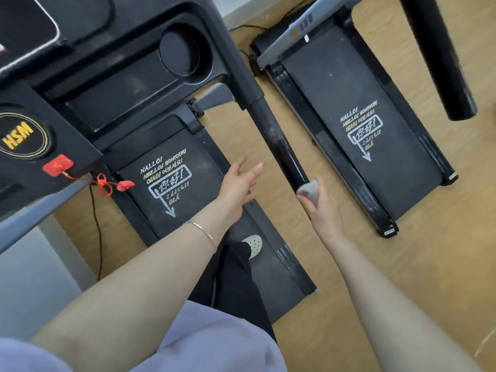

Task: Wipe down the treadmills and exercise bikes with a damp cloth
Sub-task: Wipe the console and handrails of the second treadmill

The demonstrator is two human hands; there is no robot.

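In right hand, balled grey cloth

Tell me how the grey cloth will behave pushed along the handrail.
Probably floppy: the cloth bunches into a wad in the right hand. Likely light: that hand alone holds it. It may glide easily over the glossy handrail.

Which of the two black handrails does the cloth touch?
The middle handrail, joined to the near console: the right hand grips the grey cloth against its lower end. The handrail at upper right hangs free, untouched.
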